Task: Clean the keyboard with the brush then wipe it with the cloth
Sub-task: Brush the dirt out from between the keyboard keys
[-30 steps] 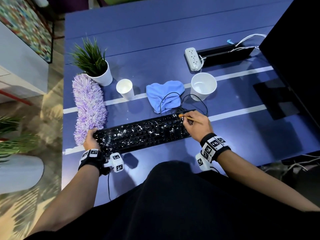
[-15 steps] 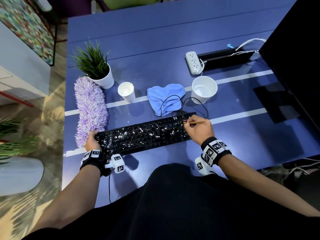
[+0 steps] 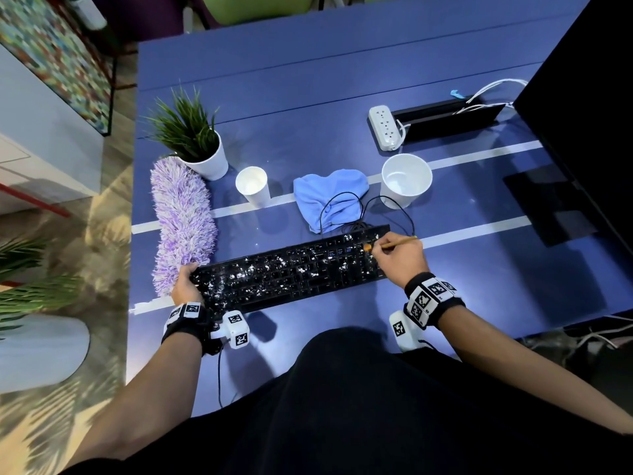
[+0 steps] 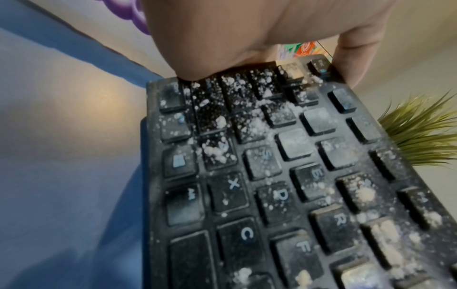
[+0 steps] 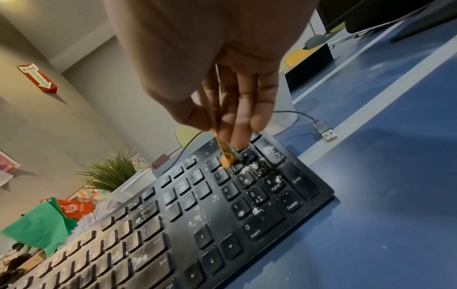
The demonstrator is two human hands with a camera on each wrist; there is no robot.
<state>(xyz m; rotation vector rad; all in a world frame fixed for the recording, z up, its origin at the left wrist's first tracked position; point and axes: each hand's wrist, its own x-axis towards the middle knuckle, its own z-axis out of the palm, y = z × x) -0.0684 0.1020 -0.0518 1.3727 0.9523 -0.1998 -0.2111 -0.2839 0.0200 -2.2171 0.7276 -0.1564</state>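
Observation:
A black keyboard [image 3: 291, 269] speckled with white powder lies across the blue table. My left hand [image 3: 185, 284] grips its left end, thumb on the keys and fingers over the far edge [image 4: 247, 39]. My right hand [image 3: 397, 257] pinches a thin brush [image 3: 394, 244] with a wooden handle and orange bristles. The bristle tip [image 5: 226, 161] touches the number-pad keys at the keyboard's [image 5: 222, 205] far right corner. A crumpled blue cloth [image 3: 329, 197] lies just behind the keyboard, with the black cable looped over it.
A purple fluffy duster [image 3: 181, 221] lies left of the keyboard, beside a potted plant [image 3: 191, 142]. Two white cups [image 3: 251, 185] [image 3: 406, 178] stand behind. A power strip [image 3: 385, 126] and a monitor [image 3: 582, 114] are at the back right. The loose USB plug [image 5: 325, 133] lies on the table.
My right hand with the brush has made small strokes over the keyboard's right end, the bristles shifting right and down onto the number pad. The left hand has kept its hold.

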